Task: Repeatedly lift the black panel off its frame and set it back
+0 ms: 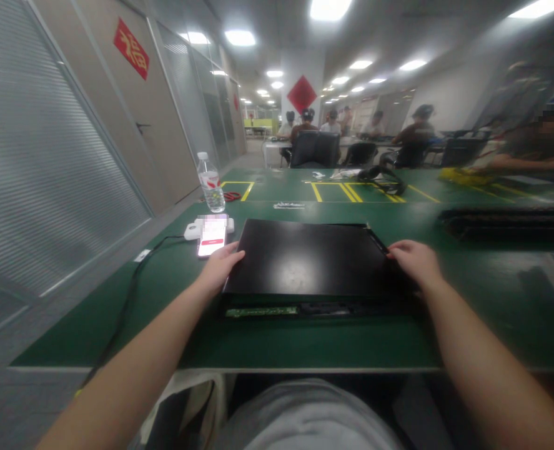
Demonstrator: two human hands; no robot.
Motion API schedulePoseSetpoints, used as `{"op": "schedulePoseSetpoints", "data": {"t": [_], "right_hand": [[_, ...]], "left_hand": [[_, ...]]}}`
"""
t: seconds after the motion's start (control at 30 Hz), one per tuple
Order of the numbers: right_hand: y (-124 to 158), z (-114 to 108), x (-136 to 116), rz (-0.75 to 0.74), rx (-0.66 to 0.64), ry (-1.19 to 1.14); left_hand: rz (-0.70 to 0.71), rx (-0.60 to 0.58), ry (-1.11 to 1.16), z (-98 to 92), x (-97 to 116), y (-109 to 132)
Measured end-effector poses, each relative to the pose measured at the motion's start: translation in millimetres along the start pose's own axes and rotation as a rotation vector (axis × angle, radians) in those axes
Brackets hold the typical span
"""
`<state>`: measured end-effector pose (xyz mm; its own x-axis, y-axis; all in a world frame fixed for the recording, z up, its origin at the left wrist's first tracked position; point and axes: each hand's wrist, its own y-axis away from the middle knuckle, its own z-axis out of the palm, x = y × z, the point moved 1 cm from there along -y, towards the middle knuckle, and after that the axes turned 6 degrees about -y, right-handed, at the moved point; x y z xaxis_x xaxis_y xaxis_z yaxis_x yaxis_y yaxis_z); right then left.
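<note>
A glossy black screen panel (300, 259) is held over the green table, its face reflecting the ceiling light. My left hand (223, 262) grips the panel's left edge, thumb on top. At the right edge, my right hand (412, 257) pinches the side near a thin dark strip along that border. Just below the panel's near edge runs a narrow green circuit board (261, 311), with a dark strip continuing to its right. Whether this board is joined to the panel, I cannot tell.
On the left stand a water bottle (211, 184), a lit phone (212, 236) and a white power strip (192, 231) with a black cable. Red-handled scissors (232, 196) lie behind. Long black parts (506, 222) rest on the right. Several people sit farther back.
</note>
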<state>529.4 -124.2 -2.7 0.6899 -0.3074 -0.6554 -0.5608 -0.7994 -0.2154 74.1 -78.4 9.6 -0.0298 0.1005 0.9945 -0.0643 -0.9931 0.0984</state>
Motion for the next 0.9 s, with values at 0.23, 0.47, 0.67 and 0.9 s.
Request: {"op": "schedulePoseSetpoints", "data": {"t": [0.23,0.47,0.67,0.9], "right_hand": [[2.2,-2.1,-3.7,0.009,-0.004,-0.035],[1.9,-2.1,-3.6,0.008,-0.006,-0.042],[1.9,-2.2,-3.8,0.022,-0.012,-0.029],[1.5,-2.5,-3.9,0.025,-0.014,-0.042]], "left_hand": [[-0.004,-0.007,0.02,0.0,-0.8,-0.3],[-0.006,-0.011,0.032,-1.8,-2.7,-1.2],[-0.016,-0.012,0.036,-1.2,-2.4,-1.5],[-0.036,-0.039,0.049,-4.0,-1.8,-2.9]]}}
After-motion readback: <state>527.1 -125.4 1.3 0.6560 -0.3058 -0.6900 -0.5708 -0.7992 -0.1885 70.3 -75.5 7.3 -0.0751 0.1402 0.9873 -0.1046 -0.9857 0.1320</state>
